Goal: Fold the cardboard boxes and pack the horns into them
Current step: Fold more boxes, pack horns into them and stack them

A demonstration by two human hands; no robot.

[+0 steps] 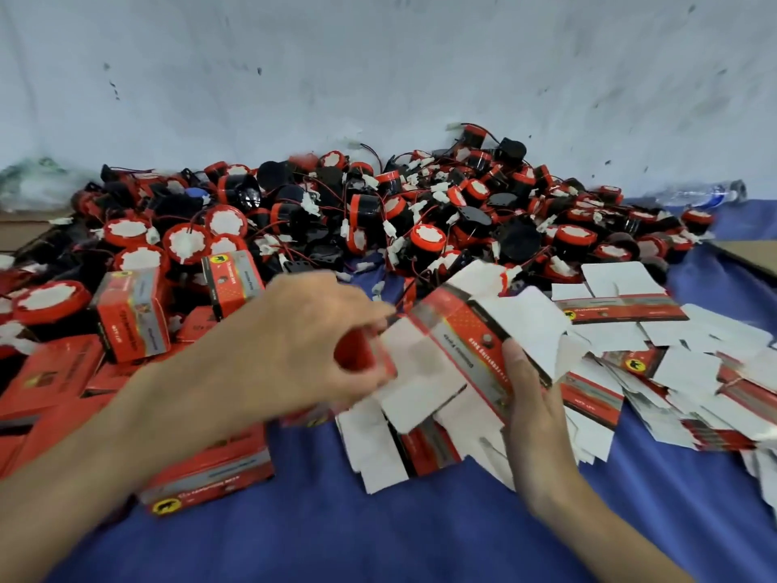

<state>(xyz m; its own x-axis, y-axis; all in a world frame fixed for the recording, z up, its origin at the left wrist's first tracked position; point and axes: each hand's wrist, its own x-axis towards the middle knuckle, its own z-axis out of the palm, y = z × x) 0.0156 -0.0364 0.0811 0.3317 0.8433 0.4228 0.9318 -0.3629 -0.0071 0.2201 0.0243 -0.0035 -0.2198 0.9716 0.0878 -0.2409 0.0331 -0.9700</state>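
My right hand (532, 408) grips a red and white cardboard box (466, 334) that is opened up, its white flaps sticking out at both ends. My left hand (307, 347) holds a red horn (355, 355) at the box's near open end, fingers curled round it. The horn is blurred and partly hidden by my fingers. A big heap of red and black horns (378, 216) with thin wires lies behind against the wall.
Flat unfolded boxes (630, 363) are spread on the blue cloth (378, 532) to the right and under my hands. Closed red boxes (130, 317) are stacked at the left. A plastic bottle (702, 193) lies at the far right by the wall.
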